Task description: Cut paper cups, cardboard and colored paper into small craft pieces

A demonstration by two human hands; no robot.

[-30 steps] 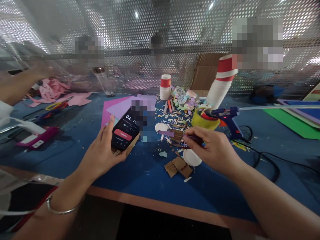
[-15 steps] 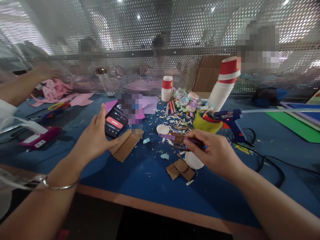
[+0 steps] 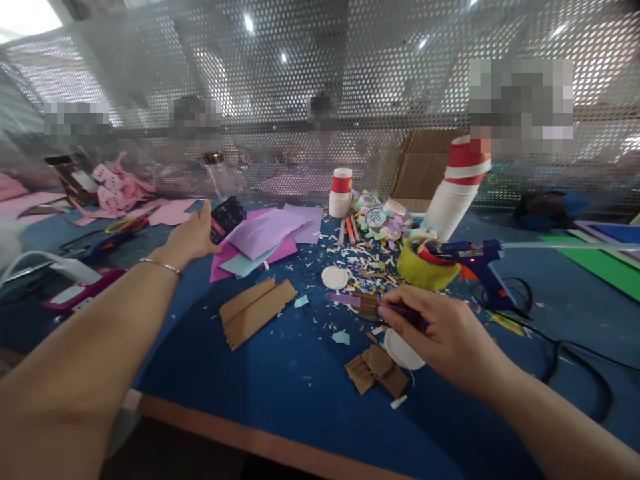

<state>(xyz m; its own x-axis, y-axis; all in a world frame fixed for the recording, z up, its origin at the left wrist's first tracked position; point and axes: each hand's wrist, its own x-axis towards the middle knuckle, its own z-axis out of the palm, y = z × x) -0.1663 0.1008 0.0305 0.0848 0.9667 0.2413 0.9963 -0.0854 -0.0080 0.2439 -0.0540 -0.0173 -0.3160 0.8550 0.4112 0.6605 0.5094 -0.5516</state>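
My left hand (image 3: 193, 233) is stretched out toward the back of the table, closed on the edge of a dark mobile phone (image 3: 226, 220) with a lit screen. The phone is tilted beside a pile of purple paper (image 3: 265, 233). At the right, my right hand (image 3: 430, 320) pinches a slim piece with a purple strip (image 3: 345, 300) and a brown ridged part (image 3: 367, 303); its far end is hidden in my fingers. Beneath that hand lie a white paper disc (image 3: 404, 350) and small cardboard pieces (image 3: 377, 369). A flat cardboard piece (image 3: 257, 312) rests between my hands.
A blue glue gun (image 3: 477, 263) leans on a yellow tape roll (image 3: 427, 270), its black cable trailing right. Paper cups (image 3: 453, 200) stand in a leaning stack behind. Paper scraps (image 3: 370, 257) litter the middle. A magenta power strip (image 3: 85, 290) lies left, and a perforated screen (image 3: 280, 87) closes the back.
My left hand has carried the phone farther back, away from the flat cardboard, uncovering the purple paper. My right hand keeps its hold on the purple-and-brown piece. The view has tilted slightly upward.
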